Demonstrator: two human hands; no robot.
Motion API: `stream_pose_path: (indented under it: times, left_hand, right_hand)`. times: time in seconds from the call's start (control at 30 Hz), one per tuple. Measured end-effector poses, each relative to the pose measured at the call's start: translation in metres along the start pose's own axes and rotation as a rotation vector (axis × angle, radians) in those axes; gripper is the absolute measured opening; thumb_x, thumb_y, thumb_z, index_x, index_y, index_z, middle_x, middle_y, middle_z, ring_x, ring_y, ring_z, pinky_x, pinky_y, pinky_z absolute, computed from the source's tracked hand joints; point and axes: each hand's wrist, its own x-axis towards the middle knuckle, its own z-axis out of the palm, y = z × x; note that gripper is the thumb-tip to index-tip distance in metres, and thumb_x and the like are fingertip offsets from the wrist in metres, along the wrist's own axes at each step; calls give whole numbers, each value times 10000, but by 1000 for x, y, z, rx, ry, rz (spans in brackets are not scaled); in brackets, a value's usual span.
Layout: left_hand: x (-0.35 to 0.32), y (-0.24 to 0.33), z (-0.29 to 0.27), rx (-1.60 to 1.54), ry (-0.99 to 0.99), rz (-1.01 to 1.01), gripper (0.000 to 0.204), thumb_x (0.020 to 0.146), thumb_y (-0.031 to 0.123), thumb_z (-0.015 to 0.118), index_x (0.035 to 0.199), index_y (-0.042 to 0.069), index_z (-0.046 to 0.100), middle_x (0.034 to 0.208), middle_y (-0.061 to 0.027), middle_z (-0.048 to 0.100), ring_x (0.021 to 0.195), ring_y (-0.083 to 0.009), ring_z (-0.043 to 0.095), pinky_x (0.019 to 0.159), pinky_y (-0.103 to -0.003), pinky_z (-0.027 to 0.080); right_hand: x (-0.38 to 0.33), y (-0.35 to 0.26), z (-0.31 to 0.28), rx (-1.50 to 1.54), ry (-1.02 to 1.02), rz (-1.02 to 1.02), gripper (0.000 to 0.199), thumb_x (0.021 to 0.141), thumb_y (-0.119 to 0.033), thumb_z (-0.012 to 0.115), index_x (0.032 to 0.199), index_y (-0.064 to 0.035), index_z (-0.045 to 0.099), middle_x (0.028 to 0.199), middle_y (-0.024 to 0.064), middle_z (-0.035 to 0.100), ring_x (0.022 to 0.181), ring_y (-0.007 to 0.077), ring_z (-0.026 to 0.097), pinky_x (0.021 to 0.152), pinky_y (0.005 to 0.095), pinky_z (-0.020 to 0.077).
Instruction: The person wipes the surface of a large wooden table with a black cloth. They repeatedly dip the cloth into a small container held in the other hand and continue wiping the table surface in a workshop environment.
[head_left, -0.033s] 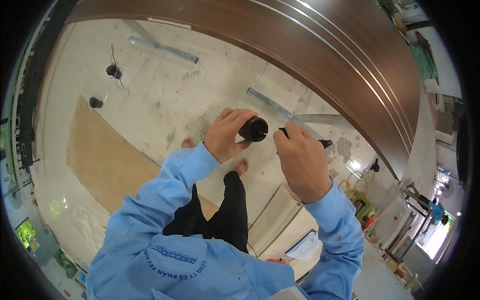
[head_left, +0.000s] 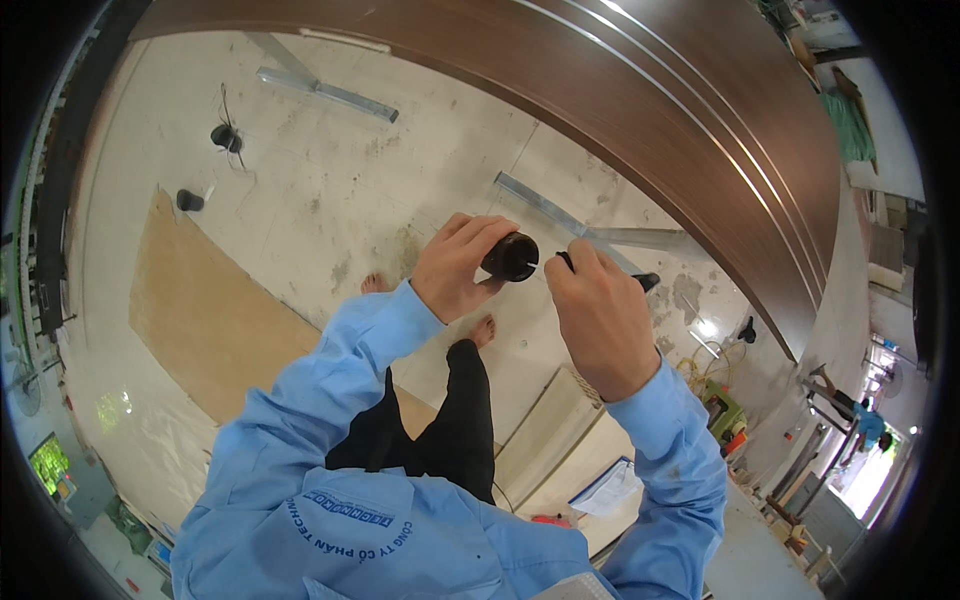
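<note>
My left hand [head_left: 455,268] is closed around a short dark brown cylinder [head_left: 505,258], its round end turned toward my right hand. Opposite it, my right hand [head_left: 605,320] grips a slim black-handled tool [head_left: 565,262] in curled fingers. A thin pale tip shows between the two hands, up against the cylinder's end; whether it goes inside cannot be made out. A dark end of something [head_left: 648,282] sticks out past the far side of my right fist. Most of the tool is hidden by my fingers.
Beyond my hands lies a large brown wood-look panel [head_left: 680,140] with metallic strips, above grey metal stand legs [head_left: 545,205]. Tan sheet [head_left: 200,310] lies on the floor at left, near dark cups [head_left: 190,200]. Papers [head_left: 605,490] rest at lower right; a person [head_left: 870,425] is far right.
The dark cylinder and my left hand have shifted very slightly right, toward my right hand. Both grips stay the same.
</note>
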Motion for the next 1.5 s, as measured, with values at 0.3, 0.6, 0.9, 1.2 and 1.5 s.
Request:
stream_pose_path:
  times: [0.3,0.6,0.9,1.2,1.5]
  left_hand:
    - [-15,-47,-39,-120,28,-7,717,635,13,857,1294,89,584,1240,-105,650,1059,-345,607,945,-414,505]
    - [-16,-82,-82,-309,36,-39,704,669,9,866,1304,99,577,1267,-98,656,1134,-310,615,1003,-401,458]
    - [-13,-87,-90,-348,93,-49,720,662,-3,856,1319,107,583,1275,-83,654,1124,-324,600,1009,-406,460]
    - [-10,-63,-68,-315,52,-62,698,674,17,866,1315,111,606,1237,-66,677,1082,-297,609,919,-380,495]
    - [-10,-32,-34,-269,33,-34,646,720,55,878,1311,113,623,1235,-74,682,1087,-268,625,874,-365,520]
  right_hand:
    - [61,-50,22,-59,-104,49,145,767,9,695,887,-23,621,930,137,584,881,342,653,693,439,550]
    - [79,-81,5,147,104,207,90,852,-11,726,938,-24,701,822,153,603,725,368,624,648,429,487]
    - [85,-90,-1,190,125,278,89,857,1,728,943,-14,709,852,149,637,739,369,644,649,405,503]
    - [52,-76,7,197,174,263,25,902,-51,692,922,-57,679,851,138,580,737,376,633,638,441,506]
    - [0,-53,11,254,225,354,65,870,-50,708,922,-55,670,856,141,591,774,360,646,649,437,512]
